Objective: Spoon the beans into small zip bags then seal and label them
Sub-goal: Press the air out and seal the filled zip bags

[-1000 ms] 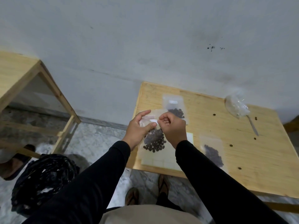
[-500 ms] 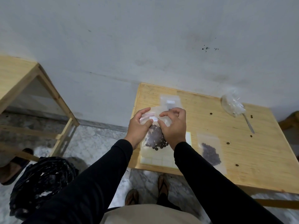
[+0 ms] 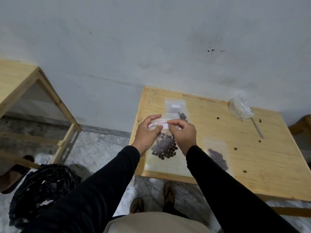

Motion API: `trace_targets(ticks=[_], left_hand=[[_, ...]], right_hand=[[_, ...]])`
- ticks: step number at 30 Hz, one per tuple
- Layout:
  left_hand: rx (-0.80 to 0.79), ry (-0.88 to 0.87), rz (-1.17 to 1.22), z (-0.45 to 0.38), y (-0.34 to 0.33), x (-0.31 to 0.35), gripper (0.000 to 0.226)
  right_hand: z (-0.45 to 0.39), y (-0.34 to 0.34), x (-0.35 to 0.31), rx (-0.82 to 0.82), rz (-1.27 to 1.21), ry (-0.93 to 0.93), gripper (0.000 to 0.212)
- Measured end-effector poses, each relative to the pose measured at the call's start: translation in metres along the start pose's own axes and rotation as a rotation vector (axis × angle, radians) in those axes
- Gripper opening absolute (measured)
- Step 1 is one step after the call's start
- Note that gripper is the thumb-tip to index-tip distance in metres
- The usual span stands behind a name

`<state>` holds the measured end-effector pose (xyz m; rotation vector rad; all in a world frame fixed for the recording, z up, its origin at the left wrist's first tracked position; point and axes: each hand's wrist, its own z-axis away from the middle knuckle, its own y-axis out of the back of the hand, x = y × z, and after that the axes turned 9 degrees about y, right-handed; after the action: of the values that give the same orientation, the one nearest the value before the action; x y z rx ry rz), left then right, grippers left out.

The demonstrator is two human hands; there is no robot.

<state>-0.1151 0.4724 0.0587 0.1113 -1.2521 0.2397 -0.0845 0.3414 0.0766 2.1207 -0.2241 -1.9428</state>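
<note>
Above the left part of the wooden table [image 3: 252,157], both hands hold a small clear zip bag [image 3: 165,147] with dark beans in its lower half. My left hand [image 3: 147,134] pinches the bag's top left edge. My right hand [image 3: 184,134] pinches the top right, fingertips on a small white label near the pink zip strip. A second bean bag [image 3: 177,109] with a white label lies flat behind them. A third bean bag [image 3: 217,156] lies to the right. Under the held bag lies a white sheet of labels [image 3: 168,169].
A crumpled clear plastic bag [image 3: 239,108] and a metal spoon [image 3: 256,127] lie at the table's far right. Several loose beans dot the tabletop. Another wooden table [image 3: 20,78] stands left, a black plastic bag [image 3: 42,187] on the floor beneath me.
The view shifted slightly. Both hands stayed on the bag's top; my right fingers moved from a closed fist to pinching along the zip strip and label.
</note>
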Motion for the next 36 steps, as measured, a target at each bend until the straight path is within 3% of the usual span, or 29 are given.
trace_targets(ticks=[5, 12, 18, 21, 25, 36], left_hand=[[0.047, 0.018, 0.046, -0.007, -0.009, 0.003, 0.026], [-0.089, 0.007, -0.094, -0.022, -0.021, 0.005, 0.029], [0.026, 0.031, -0.092, -0.041, -0.04, 0.009, 0.019], [0.09, 0.045, -0.056, -0.053, -0.048, 0.011, 0.02], [0.145, 0.053, -0.06, -0.073, -0.057, 0.013, 0.023], [0.278, 0.16, -0.188, -0.113, -0.073, -0.005, 0.03]], right_hand=[[-0.007, 0.005, 0.001, -0.042, -0.025, 0.021, 0.014], [-0.026, 0.02, 0.004, 0.016, -0.015, -0.027, 0.006], [-0.045, 0.031, 0.009, 0.0, -0.043, -0.036, 0.016], [-0.057, 0.039, 0.014, -0.132, -0.027, -0.052, 0.007], [-0.073, 0.05, 0.024, -0.211, -0.008, -0.108, 0.013], [-0.145, 0.057, 0.068, -0.106, 0.045, -0.262, 0.014]])
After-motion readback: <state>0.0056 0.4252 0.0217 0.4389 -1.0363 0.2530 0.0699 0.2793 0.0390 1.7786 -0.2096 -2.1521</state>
